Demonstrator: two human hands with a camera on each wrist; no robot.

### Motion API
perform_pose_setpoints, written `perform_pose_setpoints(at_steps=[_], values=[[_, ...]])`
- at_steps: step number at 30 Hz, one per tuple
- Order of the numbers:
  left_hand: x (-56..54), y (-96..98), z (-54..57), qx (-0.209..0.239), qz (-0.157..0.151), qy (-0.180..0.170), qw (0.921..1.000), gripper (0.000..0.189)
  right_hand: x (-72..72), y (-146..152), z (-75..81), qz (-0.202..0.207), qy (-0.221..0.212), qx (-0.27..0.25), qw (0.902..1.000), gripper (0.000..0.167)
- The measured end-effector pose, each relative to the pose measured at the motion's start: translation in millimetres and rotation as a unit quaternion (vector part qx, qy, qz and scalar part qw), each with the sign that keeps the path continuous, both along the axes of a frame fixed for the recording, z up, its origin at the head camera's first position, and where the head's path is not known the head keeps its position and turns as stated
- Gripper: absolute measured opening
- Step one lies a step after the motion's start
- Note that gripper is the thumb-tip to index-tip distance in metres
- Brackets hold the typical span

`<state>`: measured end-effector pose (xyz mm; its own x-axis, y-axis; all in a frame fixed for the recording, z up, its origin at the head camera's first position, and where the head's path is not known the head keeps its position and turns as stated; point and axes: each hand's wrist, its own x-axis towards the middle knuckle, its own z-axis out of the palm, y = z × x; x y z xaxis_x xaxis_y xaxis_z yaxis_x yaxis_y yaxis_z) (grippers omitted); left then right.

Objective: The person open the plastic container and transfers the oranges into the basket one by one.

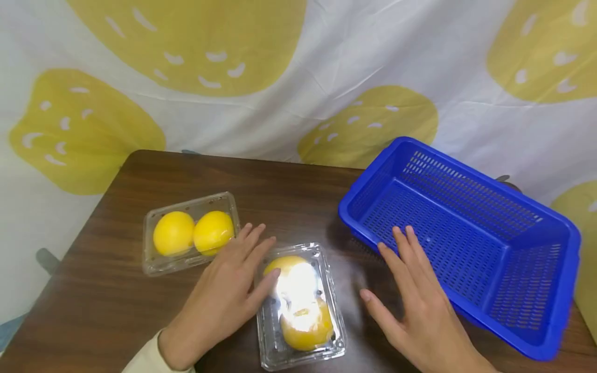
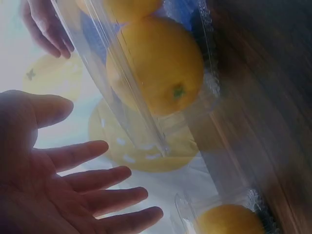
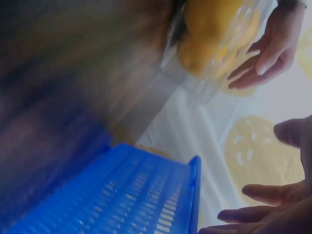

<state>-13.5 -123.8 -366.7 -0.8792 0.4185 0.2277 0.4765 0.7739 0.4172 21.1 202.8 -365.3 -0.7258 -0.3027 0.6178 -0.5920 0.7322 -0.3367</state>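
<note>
A clear plastic clamshell box (image 1: 274, 334) with two orange-yellow citrus fruits (image 1: 305, 336) lies at the front middle of the table, glare across its lid. My left hand (image 1: 228, 290) hovers at its left side, fingers spread; in the left wrist view this hand (image 2: 63, 185) shows a bare palm. To the box's right, my right hand (image 1: 422, 311) is held with fingers extended, the fingertips overlapping the near rim of a blue plastic basket (image 1: 494, 185). Whether they touch it I cannot tell. A second clear box (image 1: 160, 265) with two yellow fruits (image 1: 173, 233) stands beyond my left hand.
The dark wooden table (image 1: 275, 191) ends at a white cloth (image 1: 242, 124) printed with big yellow fruit shapes, hanging behind it. The basket takes up the right side and has slotted walls. Something small and dark (image 1: 508, 182) shows behind the basket.
</note>
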Motion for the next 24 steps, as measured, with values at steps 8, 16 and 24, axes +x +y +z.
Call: perform_pose_setpoints(at_steps=[8,16,24], values=[[10.0,3.6,-7.1,0.017,-0.01,-0.001,0.9998,0.056,0.0,-10.3,-20.7,0.07,0.048,-0.034,0.9958,0.058],[25.1,8.8,-14.7,0.029,-0.026,0.004,0.9992,0.058,1.6,-15.6,-35.0,0.112,0.007,-0.065,0.9916,0.048],[36.9,18.7,-19.2,0.011,-0.027,-0.001,0.9996,0.059,-8.5,-19.2,-40.4,0.089,-0.104,-0.047,0.9894,0.041]])
